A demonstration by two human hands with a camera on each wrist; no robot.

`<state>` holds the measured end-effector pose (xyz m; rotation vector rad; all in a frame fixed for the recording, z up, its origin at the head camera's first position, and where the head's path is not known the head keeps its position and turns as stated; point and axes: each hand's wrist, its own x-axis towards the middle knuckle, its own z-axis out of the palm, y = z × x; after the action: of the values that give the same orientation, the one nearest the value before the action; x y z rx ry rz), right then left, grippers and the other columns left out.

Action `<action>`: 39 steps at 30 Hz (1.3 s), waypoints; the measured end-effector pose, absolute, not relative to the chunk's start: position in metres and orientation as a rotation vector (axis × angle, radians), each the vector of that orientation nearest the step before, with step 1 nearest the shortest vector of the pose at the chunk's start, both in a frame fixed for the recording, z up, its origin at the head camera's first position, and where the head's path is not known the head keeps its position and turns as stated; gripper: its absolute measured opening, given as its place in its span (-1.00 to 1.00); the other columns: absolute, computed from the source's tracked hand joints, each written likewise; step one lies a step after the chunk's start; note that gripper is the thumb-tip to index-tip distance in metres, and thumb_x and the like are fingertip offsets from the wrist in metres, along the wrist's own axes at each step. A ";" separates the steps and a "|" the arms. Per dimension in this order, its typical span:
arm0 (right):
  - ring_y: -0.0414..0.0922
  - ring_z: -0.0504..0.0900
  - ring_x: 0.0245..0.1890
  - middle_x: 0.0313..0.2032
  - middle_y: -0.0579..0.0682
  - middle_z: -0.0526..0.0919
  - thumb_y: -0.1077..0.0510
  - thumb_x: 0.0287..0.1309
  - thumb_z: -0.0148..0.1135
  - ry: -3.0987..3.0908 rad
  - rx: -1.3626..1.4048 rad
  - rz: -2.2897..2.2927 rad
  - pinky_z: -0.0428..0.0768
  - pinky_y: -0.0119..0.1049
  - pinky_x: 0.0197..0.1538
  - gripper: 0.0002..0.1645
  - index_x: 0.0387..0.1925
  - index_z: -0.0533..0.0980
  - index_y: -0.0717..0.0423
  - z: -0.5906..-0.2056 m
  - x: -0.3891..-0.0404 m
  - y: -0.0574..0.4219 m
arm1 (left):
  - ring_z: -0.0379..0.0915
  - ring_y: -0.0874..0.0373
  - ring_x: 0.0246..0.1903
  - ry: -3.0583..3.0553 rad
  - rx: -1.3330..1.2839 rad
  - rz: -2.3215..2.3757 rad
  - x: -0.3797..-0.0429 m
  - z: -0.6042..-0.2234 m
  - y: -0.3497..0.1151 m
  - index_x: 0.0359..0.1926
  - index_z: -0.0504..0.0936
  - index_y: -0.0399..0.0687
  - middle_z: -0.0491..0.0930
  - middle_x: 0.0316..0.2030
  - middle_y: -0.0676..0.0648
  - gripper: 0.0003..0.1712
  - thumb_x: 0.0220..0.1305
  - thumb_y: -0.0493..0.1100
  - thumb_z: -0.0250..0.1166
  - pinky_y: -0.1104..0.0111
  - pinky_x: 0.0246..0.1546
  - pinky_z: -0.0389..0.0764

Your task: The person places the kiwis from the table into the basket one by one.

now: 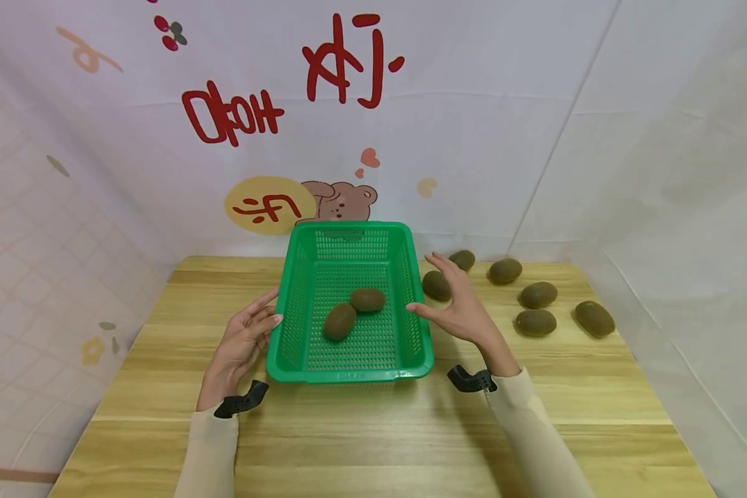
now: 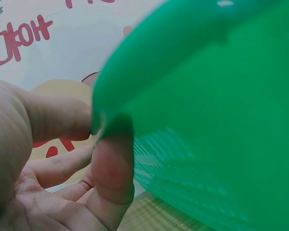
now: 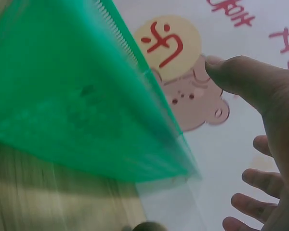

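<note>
A green mesh basket (image 1: 348, 374) stands mid-table with two brown kiwis (image 1: 368, 299) (image 1: 339, 321) inside it. My left hand (image 1: 245, 339) lies at the basket's left wall, fingers loosely extended, fingertips at the rim. In the left wrist view the thumb (image 2: 111, 168) touches the basket's edge (image 2: 221, 96). My right hand (image 1: 463, 304) is spread beside the right wall, thumb pointing at the rim and holding nothing. The right wrist view shows the hand (image 3: 274, 110) apart from the basket (image 3: 62, 96). A kiwi (image 1: 436, 285) lies just behind the right hand.
Several more kiwis lie on the wooden table to the right, among them ones at the far side (image 1: 505, 271) and near the right edge (image 1: 594, 319). A white printed backdrop (image 1: 348, 138) closes off the back and sides. Bare wood (image 1: 373, 443) lies in front of the basket.
</note>
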<state>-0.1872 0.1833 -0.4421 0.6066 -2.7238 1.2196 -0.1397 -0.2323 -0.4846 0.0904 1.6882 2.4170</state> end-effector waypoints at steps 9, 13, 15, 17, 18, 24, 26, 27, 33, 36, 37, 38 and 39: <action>0.12 0.16 0.57 0.60 0.00 0.12 -0.29 0.10 0.50 -2.770 0.451 1.266 0.22 0.36 0.52 0.19 0.62 0.08 -0.17 -0.464 -0.203 0.203 | 0.67 0.31 -0.24 1.708 0.051 2.404 -0.140 -0.486 -0.232 0.61 0.05 -0.24 0.64 -0.14 0.07 -0.16 0.44 -0.40 0.23 0.51 -0.23 0.76; 0.12 0.13 0.59 0.60 -0.05 0.12 -0.35 0.09 0.47 -2.790 0.391 1.280 0.21 0.37 0.52 0.19 0.62 0.04 -0.32 -0.471 -0.206 0.209 | 0.68 0.31 -0.23 1.705 0.050 2.405 -0.141 -0.485 -0.232 0.61 0.04 -0.25 0.64 -0.13 0.07 -0.15 0.44 -0.39 0.24 0.50 -0.22 0.76; 0.13 0.12 0.59 0.60 -0.07 0.12 -0.37 0.10 0.46 -2.798 0.355 1.294 0.20 0.37 0.52 0.18 0.62 0.04 -0.33 -0.474 -0.207 0.211 | 0.69 0.30 -0.23 1.703 0.047 2.405 -0.141 -0.485 -0.232 0.61 0.04 -0.24 0.64 -0.13 0.06 -0.15 0.43 -0.39 0.24 0.48 -0.21 0.77; 0.16 0.12 0.59 0.60 -0.05 0.12 -0.39 0.11 0.44 -2.808 0.318 1.307 0.22 0.38 0.51 0.18 0.62 0.04 -0.31 -0.476 -0.209 0.213 | 0.69 0.29 -0.23 1.697 0.046 2.403 -0.141 -0.485 -0.232 0.61 0.04 -0.24 0.64 -0.13 0.05 -0.15 0.44 -0.39 0.24 0.48 -0.21 0.77; 0.19 0.13 0.58 0.60 -0.03 0.12 -0.38 0.13 0.42 -2.811 0.305 1.312 0.23 0.38 0.50 0.18 0.62 0.04 -0.27 -0.477 -0.210 0.214 | 0.70 0.29 -0.23 1.696 0.048 2.402 -0.141 -0.485 -0.232 0.61 0.03 -0.24 0.64 -0.12 0.05 -0.15 0.44 -0.39 0.24 0.47 -0.21 0.77; 0.27 0.16 0.55 0.59 0.13 0.11 -0.33 0.15 0.44 -2.805 0.277 1.334 0.27 0.33 0.50 0.21 0.62 0.05 0.00 -0.487 -0.217 0.219 | 0.70 0.27 -0.20 1.701 0.076 2.402 -0.141 -0.486 -0.233 0.61 0.02 -0.25 0.65 -0.09 0.03 -0.15 0.44 -0.40 0.23 0.46 -0.19 0.78; 0.25 0.17 0.55 0.58 0.16 0.13 -0.31 0.14 0.46 -2.799 0.268 1.332 0.29 0.30 0.50 0.21 0.62 0.07 0.02 -0.491 -0.219 0.220 | 0.70 0.27 -0.20 1.701 0.079 2.404 -0.141 -0.487 -0.233 0.61 0.02 -0.26 0.65 -0.09 0.03 -0.14 0.44 -0.40 0.23 0.46 -0.18 0.78; 0.25 0.17 0.54 0.57 0.18 0.14 -0.30 0.14 0.46 -2.798 0.265 1.326 0.29 0.30 0.50 0.21 0.61 0.07 0.04 -0.493 -0.220 0.220 | 0.70 0.27 -0.20 1.702 0.079 2.405 -0.141 -0.487 -0.233 0.61 0.02 -0.26 0.64 -0.10 0.03 -0.14 0.44 -0.40 0.23 0.46 -0.19 0.78; 0.32 0.31 0.44 0.51 0.27 0.23 -0.18 0.17 0.49 -2.797 0.239 1.307 0.41 0.31 0.41 0.15 0.59 0.11 0.12 -0.509 -0.228 0.223 | 0.69 0.30 -0.22 1.689 0.078 2.414 -0.142 -0.488 -0.232 0.61 -0.01 -0.29 0.64 -0.12 0.05 -0.12 0.43 -0.40 0.24 0.48 -0.20 0.77; 0.33 0.37 0.39 0.46 0.30 0.30 -0.11 0.18 0.50 -2.781 0.236 1.349 0.46 0.26 0.39 0.11 0.57 0.15 0.16 -0.515 -0.232 0.223 | 0.69 0.30 -0.22 1.685 0.081 2.418 -0.142 -0.488 -0.232 0.61 -0.02 -0.29 0.64 -0.11 0.05 -0.12 0.43 -0.41 0.24 0.49 -0.20 0.77; 0.33 0.39 0.38 0.45 0.31 0.32 -0.09 0.18 0.50 -2.776 0.238 1.366 0.47 0.25 0.39 0.08 0.56 0.17 0.18 -0.517 -0.233 0.222 | 0.69 0.30 -0.21 1.686 0.084 2.418 -0.142 -0.488 -0.232 0.61 -0.02 -0.29 0.64 -0.11 0.05 -0.12 0.43 -0.40 0.23 0.49 -0.20 0.77; 0.33 0.41 0.36 0.44 0.32 0.33 -0.07 0.19 0.50 -2.774 0.237 1.378 0.48 0.25 0.38 0.06 0.55 0.19 0.19 -0.519 -0.234 0.222 | 0.69 0.30 -0.21 1.686 0.084 2.419 -0.142 -0.488 -0.232 0.61 -0.01 -0.28 0.64 -0.10 0.04 -0.13 0.43 -0.41 0.23 0.49 -0.19 0.77; 0.33 0.43 0.35 0.43 0.32 0.34 -0.06 0.19 0.50 -2.775 0.232 1.374 0.50 0.24 0.36 0.04 0.54 0.20 0.19 -0.520 -0.236 0.222 | 0.68 0.30 -0.20 1.685 0.085 2.419 -0.142 -0.488 -0.232 0.61 0.00 -0.28 0.65 -0.10 0.04 -0.13 0.43 -0.41 0.23 0.49 -0.19 0.77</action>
<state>-0.2355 0.2221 -0.5204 0.2318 -2.7754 1.3744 -0.1418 -0.2323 -0.4880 0.0845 1.6846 2.4189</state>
